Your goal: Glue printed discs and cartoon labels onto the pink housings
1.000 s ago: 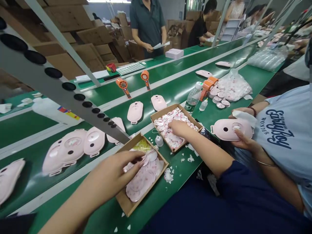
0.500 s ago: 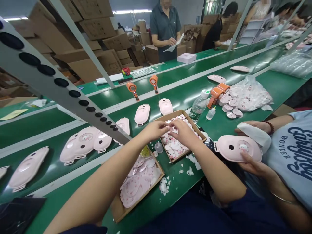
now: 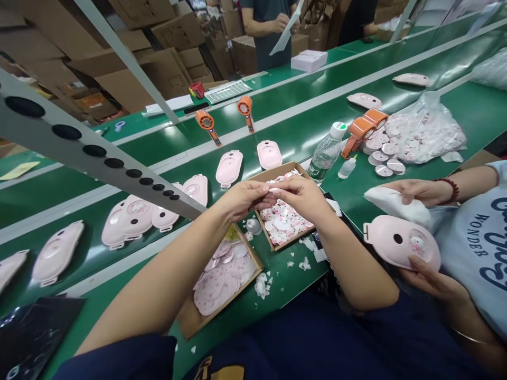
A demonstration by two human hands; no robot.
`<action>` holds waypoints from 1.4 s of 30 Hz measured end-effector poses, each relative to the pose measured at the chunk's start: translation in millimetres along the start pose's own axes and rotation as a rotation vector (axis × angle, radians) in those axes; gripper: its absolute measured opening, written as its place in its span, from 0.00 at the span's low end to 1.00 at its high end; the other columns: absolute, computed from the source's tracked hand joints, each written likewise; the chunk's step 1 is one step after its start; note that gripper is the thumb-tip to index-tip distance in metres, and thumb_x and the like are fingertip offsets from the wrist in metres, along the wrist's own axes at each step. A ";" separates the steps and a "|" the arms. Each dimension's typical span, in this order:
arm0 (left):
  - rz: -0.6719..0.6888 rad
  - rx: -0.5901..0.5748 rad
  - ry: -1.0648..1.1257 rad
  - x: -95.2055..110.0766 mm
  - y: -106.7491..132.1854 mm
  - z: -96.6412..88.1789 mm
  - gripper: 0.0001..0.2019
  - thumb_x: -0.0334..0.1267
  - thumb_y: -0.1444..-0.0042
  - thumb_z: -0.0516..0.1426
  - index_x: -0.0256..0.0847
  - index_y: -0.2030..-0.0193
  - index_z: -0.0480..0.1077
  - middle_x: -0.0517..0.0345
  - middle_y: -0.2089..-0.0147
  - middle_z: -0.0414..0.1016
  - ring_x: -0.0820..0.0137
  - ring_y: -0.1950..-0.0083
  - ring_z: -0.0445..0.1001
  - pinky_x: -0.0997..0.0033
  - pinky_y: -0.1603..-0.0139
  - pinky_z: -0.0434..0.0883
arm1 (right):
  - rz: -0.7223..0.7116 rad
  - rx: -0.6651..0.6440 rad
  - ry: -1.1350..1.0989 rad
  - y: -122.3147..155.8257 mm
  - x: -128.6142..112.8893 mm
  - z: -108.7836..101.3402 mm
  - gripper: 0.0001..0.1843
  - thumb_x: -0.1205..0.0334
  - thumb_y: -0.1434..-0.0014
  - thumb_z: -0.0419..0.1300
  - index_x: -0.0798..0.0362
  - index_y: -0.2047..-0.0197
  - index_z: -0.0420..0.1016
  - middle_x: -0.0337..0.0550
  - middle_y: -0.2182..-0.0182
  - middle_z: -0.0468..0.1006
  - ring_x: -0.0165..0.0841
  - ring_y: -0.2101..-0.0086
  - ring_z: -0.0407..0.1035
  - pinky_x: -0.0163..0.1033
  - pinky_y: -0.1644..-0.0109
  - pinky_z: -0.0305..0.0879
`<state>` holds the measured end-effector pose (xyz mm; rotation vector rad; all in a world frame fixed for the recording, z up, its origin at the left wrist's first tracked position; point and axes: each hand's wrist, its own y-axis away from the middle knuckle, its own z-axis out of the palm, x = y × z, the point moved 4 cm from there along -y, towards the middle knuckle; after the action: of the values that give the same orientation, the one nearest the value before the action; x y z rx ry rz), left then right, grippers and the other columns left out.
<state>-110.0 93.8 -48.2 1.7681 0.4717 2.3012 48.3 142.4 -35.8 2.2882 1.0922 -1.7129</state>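
Observation:
My left hand [image 3: 249, 200] and my right hand [image 3: 298, 194] meet fingertip to fingertip above a cardboard box [image 3: 293, 239]. A small whitish piece [image 3: 273, 190] is pinched between them, its shape mostly covered by fingers. Small white-and-pink cartoon cutouts [image 3: 282, 224] fill the box below. Nearer to me, left of that box, another cardboard box [image 3: 186, 321] holds pink patterned discs [image 3: 214, 293]. Between the boxes stands a small clear cup-like object [image 3: 253, 227].
Pink lids [image 3: 228, 169] lie along the green belt. Beyond them are two orange handheld fans [image 3: 206, 121]. At right are a water bottle [image 3: 325, 153], orange tape dispenser [image 3: 362, 131] and bagged discs [image 3: 430, 132]. A co-worker holds a pink lid [image 3: 396, 240] and white cloth [image 3: 396, 203]. A slanted metal beam [image 3: 99, 163] crosses the left.
The view has tilted down. My hands have drawn closer together, fingers now meeting around the small piece. Pink lids have shifted slightly right relative to the fans.

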 end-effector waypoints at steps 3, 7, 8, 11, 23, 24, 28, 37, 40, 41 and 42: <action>0.031 0.059 0.049 7.6 2.5 2.4 0.06 0.32 0.47 0.69 0.34 0.62 0.81 0.46 0.63 0.82 0.69 0.65 0.81 0.75 0.61 0.79 | -0.121 0.153 0.055 4.7 -6.1 1.4 0.12 0.67 0.40 0.65 0.47 0.53 0.83 0.42 0.58 0.81 0.34 0.55 0.75 0.44 0.47 0.72; 0.092 0.101 0.062 13.3 7.9 8.9 0.09 0.25 0.48 0.67 0.36 0.59 0.82 0.50 0.58 0.82 0.71 0.62 0.80 0.72 0.53 0.78 | -0.232 0.220 0.184 7.8 -13.7 0.7 0.11 0.66 0.37 0.63 0.47 0.53 0.83 0.41 0.55 0.83 0.35 0.52 0.76 0.46 0.44 0.72; 0.109 0.109 0.055 13.0 8.9 10.0 0.10 0.25 0.48 0.66 0.36 0.59 0.82 0.50 0.57 0.82 0.71 0.62 0.80 0.71 0.51 0.78 | -0.236 0.204 0.191 7.2 -14.2 -0.3 0.11 0.66 0.38 0.63 0.47 0.53 0.83 0.41 0.55 0.83 0.34 0.52 0.76 0.45 0.43 0.71; 0.147 0.130 -0.008 8.8 9.3 11.0 0.10 0.25 0.48 0.66 0.36 0.58 0.81 0.50 0.57 0.82 0.70 0.62 0.80 0.65 0.48 0.77 | -0.168 0.143 0.128 3.8 -9.1 -5.1 0.10 0.65 0.39 0.65 0.47 0.54 0.83 0.40 0.55 0.84 0.34 0.53 0.76 0.44 0.44 0.72; 0.325 0.160 -0.811 27.7 -14.8 -5.5 0.19 0.24 0.59 0.67 0.39 0.57 0.81 0.47 0.46 0.80 0.48 0.39 0.71 0.49 0.32 0.60 | 0.272 -0.473 0.936 23.3 -7.0 5.6 0.24 0.71 0.38 0.60 0.52 0.39 0.73 0.56 0.43 0.74 0.53 0.42 0.66 0.59 0.42 0.63; 0.340 0.135 -0.852 28.3 -12.4 -1.8 0.18 0.25 0.58 0.66 0.40 0.57 0.81 0.48 0.44 0.79 0.49 0.37 0.70 0.51 0.31 0.58 | 0.301 -0.608 0.955 27.1 -8.7 12.1 0.20 0.72 0.39 0.60 0.53 0.44 0.77 0.56 0.48 0.78 0.52 0.46 0.70 0.56 0.45 0.65; 0.408 0.051 -0.976 29.5 5.9 16.0 0.17 0.31 0.49 0.63 0.39 0.50 0.78 0.50 0.41 0.77 0.57 0.37 0.71 0.57 0.33 0.61 | 0.364 -0.917 0.927 29.9 -8.1 38.1 0.12 0.76 0.43 0.62 0.56 0.57 0.81 0.53 0.60 0.82 0.44 0.56 0.76 0.46 0.53 0.70; 0.461 -0.007 -1.030 38.1 54.0 13.6 0.14 0.36 0.43 0.60 0.41 0.50 0.77 0.53 0.46 0.80 0.59 0.44 0.75 0.56 0.40 0.67 | 0.319 -0.856 0.825 8.4 0.0 29.0 0.02 0.68 0.43 0.66 0.55 0.64 0.79 0.45 0.66 0.80 0.39 0.63 0.75 0.41 0.58 0.67; 0.286 0.024 -0.747 24.1 52.8 5.0 0.12 0.38 0.48 0.65 0.42 0.56 0.79 0.52 0.54 0.81 0.55 0.50 0.76 0.50 0.44 0.68 | 0.150 -0.557 0.743 6.9 -14.2 10.6 0.10 0.60 0.30 0.53 0.53 0.56 0.75 0.46 0.58 0.78 0.36 0.57 0.71 0.39 0.53 0.65; 0.253 0.018 -0.646 18.1 50.0 4.9 0.11 0.40 0.49 0.65 0.42 0.58 0.79 0.51 0.56 0.81 0.55 0.52 0.76 0.50 0.45 0.69 | 0.062 -0.414 0.678 7.4 -19.5 6.0 0.11 0.60 0.29 0.51 0.53 0.56 0.73 0.47 0.57 0.77 0.36 0.55 0.70 0.39 0.52 0.65; 0.239 0.004 -0.558 12.4 46.3 6.0 0.12 0.42 0.48 0.65 0.41 0.59 0.79 0.51 0.58 0.81 0.56 0.54 0.77 0.51 0.47 0.71 | -0.038 -0.267 0.594 8.9 -24.2 2.4 0.10 0.60 0.29 0.51 0.53 0.57 0.72 0.47 0.58 0.76 0.36 0.55 0.70 0.40 0.51 0.65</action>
<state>-105.9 55.8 -18.5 2.4521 0.1708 1.8010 48.6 122.9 -18.7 2.6607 1.3538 -0.8238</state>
